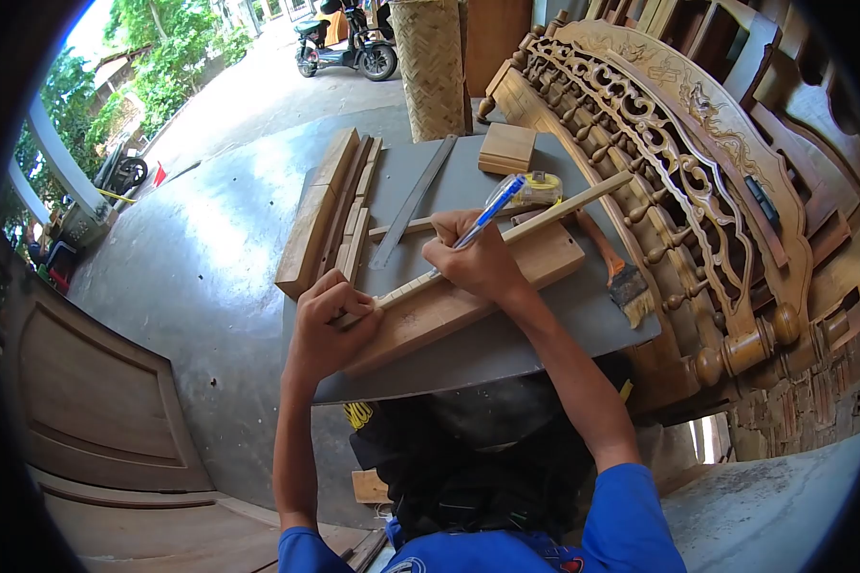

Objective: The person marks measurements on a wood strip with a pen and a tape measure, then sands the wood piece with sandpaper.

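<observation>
The right hand [473, 256], fingers closed, holds a blue ballpoint pen [497, 201] to a narrow wooden strip [588, 201]. The left hand [327, 323], fingers curled, pinches the strip's near end

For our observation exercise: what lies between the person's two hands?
In the head view: a marked, narrow wooden strip, the thicker wooden board alongside it, and the tip of the blue pen.

Woodworking workshop, carved wooden panel [695, 95], metal ruler [415, 200], stacked timber [318, 212]
</observation>
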{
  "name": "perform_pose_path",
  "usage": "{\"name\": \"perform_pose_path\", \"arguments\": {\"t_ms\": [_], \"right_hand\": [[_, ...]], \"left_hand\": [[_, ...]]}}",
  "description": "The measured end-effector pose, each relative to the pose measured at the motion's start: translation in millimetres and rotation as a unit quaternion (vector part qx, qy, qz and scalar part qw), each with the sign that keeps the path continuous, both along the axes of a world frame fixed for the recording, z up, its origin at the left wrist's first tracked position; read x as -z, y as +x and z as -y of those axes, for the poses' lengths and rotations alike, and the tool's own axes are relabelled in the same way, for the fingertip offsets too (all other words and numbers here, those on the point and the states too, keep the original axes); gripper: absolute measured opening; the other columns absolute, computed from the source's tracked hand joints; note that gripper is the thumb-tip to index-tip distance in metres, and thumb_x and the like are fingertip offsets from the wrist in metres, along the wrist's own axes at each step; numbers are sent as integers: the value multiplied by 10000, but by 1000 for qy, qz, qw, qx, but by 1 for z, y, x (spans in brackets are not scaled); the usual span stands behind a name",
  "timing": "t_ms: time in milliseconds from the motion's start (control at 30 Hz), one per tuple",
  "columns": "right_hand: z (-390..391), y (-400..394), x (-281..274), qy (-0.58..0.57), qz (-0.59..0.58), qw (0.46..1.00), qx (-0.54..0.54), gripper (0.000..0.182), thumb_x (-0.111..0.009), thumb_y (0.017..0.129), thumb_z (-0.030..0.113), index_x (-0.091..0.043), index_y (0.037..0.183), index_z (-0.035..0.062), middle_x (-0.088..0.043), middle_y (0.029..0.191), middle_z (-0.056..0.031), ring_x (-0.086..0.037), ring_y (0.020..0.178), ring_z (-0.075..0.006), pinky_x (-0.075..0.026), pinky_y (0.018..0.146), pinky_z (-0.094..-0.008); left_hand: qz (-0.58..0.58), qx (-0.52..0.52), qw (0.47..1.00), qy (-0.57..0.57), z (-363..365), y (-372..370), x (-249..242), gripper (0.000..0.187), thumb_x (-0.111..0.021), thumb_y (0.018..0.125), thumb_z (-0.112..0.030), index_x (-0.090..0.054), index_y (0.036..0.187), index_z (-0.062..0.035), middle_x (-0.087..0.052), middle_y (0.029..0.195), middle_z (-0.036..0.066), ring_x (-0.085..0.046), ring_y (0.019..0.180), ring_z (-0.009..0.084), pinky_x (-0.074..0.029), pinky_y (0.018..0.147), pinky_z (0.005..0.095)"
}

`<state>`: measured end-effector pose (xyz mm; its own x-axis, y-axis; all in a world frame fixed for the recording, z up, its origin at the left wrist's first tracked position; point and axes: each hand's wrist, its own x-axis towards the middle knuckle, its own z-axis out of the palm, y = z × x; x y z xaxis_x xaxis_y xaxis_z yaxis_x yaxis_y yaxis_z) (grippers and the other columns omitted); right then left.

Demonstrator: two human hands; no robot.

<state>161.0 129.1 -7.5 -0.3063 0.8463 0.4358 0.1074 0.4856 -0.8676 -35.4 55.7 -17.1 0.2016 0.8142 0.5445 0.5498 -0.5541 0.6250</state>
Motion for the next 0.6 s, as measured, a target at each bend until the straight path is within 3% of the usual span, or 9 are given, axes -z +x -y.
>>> {"name": "perform_pose_path", "arguments": {"t_ms": [267,433,600], "right_hand": [[-4,2,3,-8,-17,1000,-25,276,-534,663,51,-290,540,16,-222,480,-22,-248,485,-71,-230,424,-323],[-5,10,0,11,-24,999,33,315,-553,687,53,-272,544,53,-240,499,29,-247,500,-45,-215,418,-275],[-9,8,4,18,-6,999,27,319,-561,691,71,-277,547,47,-239,497,22,-253,500,-52,-226,420,-287]], "left_hand": [[6,-4,1000,11,-1,-1,3,163,-699,651,12,-539,624,-5,-539,685,58,-592,660,149,-456,567,253],[16,-8,1000,6,-2,-1,5,153,-707,638,12,-556,617,-2,-539,680,53,-592,653,143,-453,564,252],[18,-14,1000,-2,-1,-1,2,145,-705,638,12,-563,614,-2,-542,679,49,-591,646,136,-449,560,245]]}}
